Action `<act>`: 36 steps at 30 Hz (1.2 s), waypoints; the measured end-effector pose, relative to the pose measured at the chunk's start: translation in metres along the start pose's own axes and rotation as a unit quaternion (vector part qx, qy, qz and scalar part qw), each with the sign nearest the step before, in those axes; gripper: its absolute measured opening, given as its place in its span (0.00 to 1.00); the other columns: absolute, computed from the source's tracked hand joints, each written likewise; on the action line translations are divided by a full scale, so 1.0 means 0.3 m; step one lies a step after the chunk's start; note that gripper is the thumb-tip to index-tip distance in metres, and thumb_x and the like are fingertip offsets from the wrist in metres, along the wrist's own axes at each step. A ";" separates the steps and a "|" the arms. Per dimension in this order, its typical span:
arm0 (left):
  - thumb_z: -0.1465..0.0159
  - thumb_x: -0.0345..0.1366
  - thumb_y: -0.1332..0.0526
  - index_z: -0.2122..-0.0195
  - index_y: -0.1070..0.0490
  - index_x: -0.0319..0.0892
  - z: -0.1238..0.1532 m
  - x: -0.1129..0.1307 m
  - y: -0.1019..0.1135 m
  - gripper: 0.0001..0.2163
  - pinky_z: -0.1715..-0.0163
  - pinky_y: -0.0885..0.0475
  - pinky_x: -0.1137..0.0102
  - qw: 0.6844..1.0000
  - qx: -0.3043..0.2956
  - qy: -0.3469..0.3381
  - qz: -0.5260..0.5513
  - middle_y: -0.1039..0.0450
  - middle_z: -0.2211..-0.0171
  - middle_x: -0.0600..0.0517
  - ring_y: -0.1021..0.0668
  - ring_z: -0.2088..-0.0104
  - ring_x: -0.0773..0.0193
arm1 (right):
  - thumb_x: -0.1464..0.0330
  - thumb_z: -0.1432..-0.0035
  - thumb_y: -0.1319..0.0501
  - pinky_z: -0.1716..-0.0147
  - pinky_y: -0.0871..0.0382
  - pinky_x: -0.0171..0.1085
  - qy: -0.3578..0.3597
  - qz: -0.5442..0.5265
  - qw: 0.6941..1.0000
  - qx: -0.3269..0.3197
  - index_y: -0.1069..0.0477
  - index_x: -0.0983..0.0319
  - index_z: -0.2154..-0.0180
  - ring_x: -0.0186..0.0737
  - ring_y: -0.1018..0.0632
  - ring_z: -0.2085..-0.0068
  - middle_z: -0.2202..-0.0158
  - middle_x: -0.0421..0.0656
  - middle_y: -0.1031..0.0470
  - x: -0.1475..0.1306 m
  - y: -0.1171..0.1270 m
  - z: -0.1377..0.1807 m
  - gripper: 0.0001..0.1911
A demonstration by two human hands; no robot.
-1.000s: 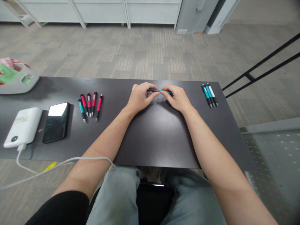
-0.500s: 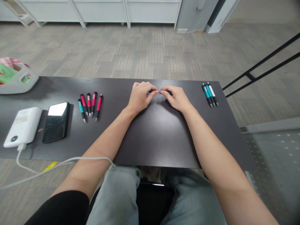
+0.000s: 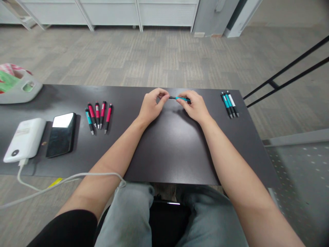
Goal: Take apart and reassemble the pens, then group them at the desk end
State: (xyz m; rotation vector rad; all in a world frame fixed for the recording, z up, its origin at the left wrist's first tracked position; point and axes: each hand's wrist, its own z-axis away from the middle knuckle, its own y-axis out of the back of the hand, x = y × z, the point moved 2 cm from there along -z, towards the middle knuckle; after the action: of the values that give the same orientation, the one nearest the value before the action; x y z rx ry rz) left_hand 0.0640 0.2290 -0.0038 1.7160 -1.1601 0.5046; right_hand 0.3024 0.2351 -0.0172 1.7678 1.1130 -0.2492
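Over the far middle of the dark table (image 3: 174, 151), my right hand (image 3: 195, 107) pinches a teal and black pen (image 3: 180, 98) held level, its dark tip pointing left. My left hand (image 3: 152, 105) is curled just left of the pen's tip, thumb and forefinger pinched together; whether something small sits between them I cannot make out. A small gap shows between the left fingertips and the pen.
Several pens, mostly red with one teal (image 3: 99, 115), lie in a row at the left. Three pens, teal and white (image 3: 230, 104), lie at the right. A black phone (image 3: 61, 133), a white power bank (image 3: 25, 139) with its cable and a grey bag (image 3: 17, 85) sit far left.
Both hands were together on the pen. Now my left hand has drawn back slightly to the left, and more of the pen shows in my right hand.
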 end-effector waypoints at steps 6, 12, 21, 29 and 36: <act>0.24 0.40 0.27 0.56 0.15 0.50 0.005 0.021 -0.002 0.03 0.42 0.17 0.55 1.000 -0.015 -0.001 0.013 0.09 0.54 0.48 0.12 0.50 0.51 | 0.44 0.20 0.34 0.45 0.20 0.55 0.003 -0.007 1.000 -0.011 0.18 0.50 0.53 0.59 0.18 0.50 0.56 0.48 0.15 -0.021 -0.003 0.006 0.19; 0.26 0.40 0.24 0.58 0.14 0.50 0.007 0.031 0.001 0.03 0.45 0.16 0.54 1.000 -0.011 0.005 0.014 0.10 0.56 0.48 0.12 0.51 0.50 | 0.45 0.20 0.34 0.47 0.19 0.55 -0.004 -0.010 1.000 -0.021 0.17 0.50 0.52 0.60 0.17 0.50 0.55 0.48 0.14 -0.028 -0.005 0.006 0.18; 0.27 0.35 0.25 0.56 0.14 0.50 0.004 0.041 0.006 0.02 0.45 0.18 0.55 1.000 -0.025 -0.015 0.004 0.10 0.54 0.49 0.13 0.53 0.51 | 0.47 0.20 0.34 0.44 0.19 0.56 0.002 -0.008 1.000 -0.023 0.17 0.50 0.52 0.60 0.16 0.49 0.53 0.49 0.13 -0.031 -0.007 0.007 0.16; 0.38 0.41 0.17 0.51 0.19 0.50 0.022 -0.083 0.025 0.18 0.36 0.30 0.46 0.989 0.018 0.030 -0.146 0.15 0.50 0.45 0.18 0.46 0.39 | 0.38 0.19 0.38 0.46 0.20 0.52 -0.023 -0.002 0.998 0.052 0.19 0.53 0.52 0.57 0.17 0.50 0.54 0.49 0.14 0.009 0.001 -0.003 0.26; 0.27 0.42 0.26 0.58 0.18 0.49 -0.005 -0.112 0.018 0.05 0.39 0.23 0.50 0.998 0.018 0.055 -0.039 0.13 0.59 0.49 0.15 0.55 0.50 | 0.41 0.20 0.35 0.46 0.20 0.53 -0.034 -0.012 0.998 0.046 0.19 0.52 0.51 0.57 0.17 0.51 0.53 0.48 0.15 0.042 -0.004 0.000 0.23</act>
State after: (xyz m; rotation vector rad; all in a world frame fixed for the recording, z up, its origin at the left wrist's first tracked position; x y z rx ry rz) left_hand 0.0442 0.2458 -0.0257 1.7344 -1.0078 0.5681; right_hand 0.3086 0.2424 -0.0257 1.8132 1.0896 -0.3789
